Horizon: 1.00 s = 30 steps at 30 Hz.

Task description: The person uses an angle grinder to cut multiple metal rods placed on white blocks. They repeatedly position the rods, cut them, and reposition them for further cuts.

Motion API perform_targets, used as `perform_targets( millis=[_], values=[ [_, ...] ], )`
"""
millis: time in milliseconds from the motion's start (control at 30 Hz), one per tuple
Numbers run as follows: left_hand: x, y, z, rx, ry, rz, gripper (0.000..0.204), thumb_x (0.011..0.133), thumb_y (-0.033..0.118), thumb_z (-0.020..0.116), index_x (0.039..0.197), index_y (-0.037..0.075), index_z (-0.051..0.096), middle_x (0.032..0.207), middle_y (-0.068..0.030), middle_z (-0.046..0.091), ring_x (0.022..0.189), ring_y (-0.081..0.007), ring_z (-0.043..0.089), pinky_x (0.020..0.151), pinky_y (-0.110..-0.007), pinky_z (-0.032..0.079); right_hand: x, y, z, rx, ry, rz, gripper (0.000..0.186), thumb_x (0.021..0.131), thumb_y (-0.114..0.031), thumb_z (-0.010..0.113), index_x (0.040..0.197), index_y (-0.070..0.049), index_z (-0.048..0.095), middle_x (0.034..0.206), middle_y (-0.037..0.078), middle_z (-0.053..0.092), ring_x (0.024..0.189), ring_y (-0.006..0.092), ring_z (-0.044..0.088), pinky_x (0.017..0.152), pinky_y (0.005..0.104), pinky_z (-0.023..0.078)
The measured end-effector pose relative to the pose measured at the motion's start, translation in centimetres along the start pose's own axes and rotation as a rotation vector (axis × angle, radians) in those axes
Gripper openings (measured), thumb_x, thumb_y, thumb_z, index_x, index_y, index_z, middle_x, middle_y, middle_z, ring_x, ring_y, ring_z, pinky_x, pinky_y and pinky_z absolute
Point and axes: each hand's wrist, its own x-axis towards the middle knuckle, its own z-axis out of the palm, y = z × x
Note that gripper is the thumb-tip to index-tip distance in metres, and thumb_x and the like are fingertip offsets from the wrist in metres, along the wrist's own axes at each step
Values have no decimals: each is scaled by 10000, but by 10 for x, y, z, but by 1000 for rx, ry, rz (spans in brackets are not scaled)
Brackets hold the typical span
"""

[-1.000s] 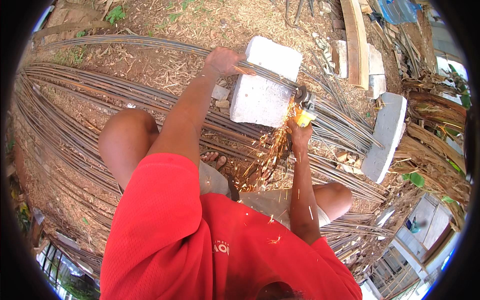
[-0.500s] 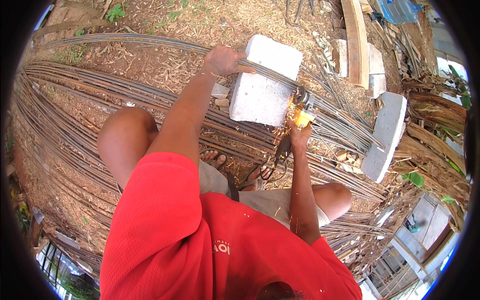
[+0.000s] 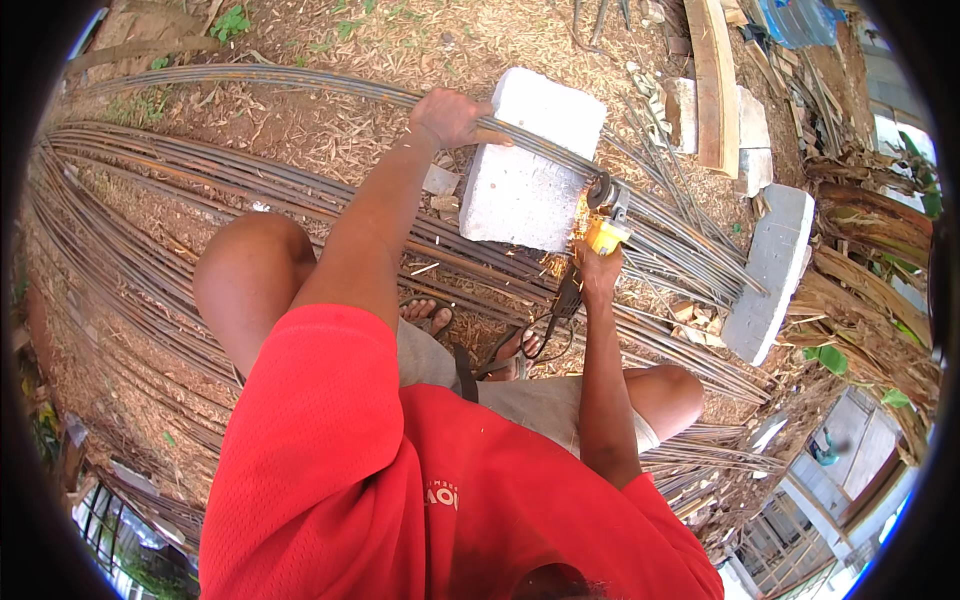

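My left hand (image 3: 447,118) is closed around a bundle of steel rods (image 3: 540,146), holding it at the left edge of a pale concrete block (image 3: 512,205). The bundle lies across the top of that block. In my right hand (image 3: 600,268) is a yellow and black angle grinder (image 3: 606,236), gripped near its head. Its disc (image 3: 600,190) meets the rods just past the block's right edge, and orange sparks fly from there toward my feet. The exact depth of the cut is too small to make out.
Long rusty rods (image 3: 250,175) run over the ground beneath and around my legs. A second concrete slab (image 3: 775,270) props the rods' right ends. Wooden planks (image 3: 712,90) and a blue plastic bottle (image 3: 798,20) lie at the far right. The grinder's cord (image 3: 545,345) loops near my sandalled feet.
Both hands stay almost in place. The spark stream looks somewhat smaller and the grinder has barely shifted.
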Motion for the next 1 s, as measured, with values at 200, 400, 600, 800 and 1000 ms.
perform_targets(
  millis=[200,400,600,800,1000],
  values=[
    [-1,1,1,-20,46,-7,1009,856,1048,401,1277,233,822,758,-84,754,766,-221,787,751,-421,649,-8,-10,2,-3,7,-98,470,821,-30,878,1220,4,631,984,68,727,788,173,698,646,331,597],
    [1,0,2,9,18,-7,1043,851,1059,375,1340,243,803,828,-94,787,815,-227,802,787,-426,660,-3,-9,5,-32,27,23,456,812,-11,875,1202,-2,639,972,61,722,773,169,690,637,327,602],
    [0,1,2,-13,6,-18,1040,855,1058,370,1325,237,803,833,-105,792,827,-236,808,797,-432,664,-1,-5,6,-40,59,-40,398,825,-7,871,1162,1,660,970,63,733,780,165,691,646,321,594],
    [-1,-1,0,-22,35,12,1028,860,1054,373,1307,234,802,818,-101,779,837,-226,808,786,-423,663,4,5,2,-55,40,-155,421,831,8,863,1201,31,663,993,76,749,788,174,697,663,317,593],
    [0,2,0,-12,-11,-18,1024,865,1052,362,1346,250,778,766,-64,739,813,-204,779,809,-422,616,2,4,3,-19,36,-114,444,834,-8,861,1223,39,653,999,91,751,791,175,700,673,314,592]
  ],
)
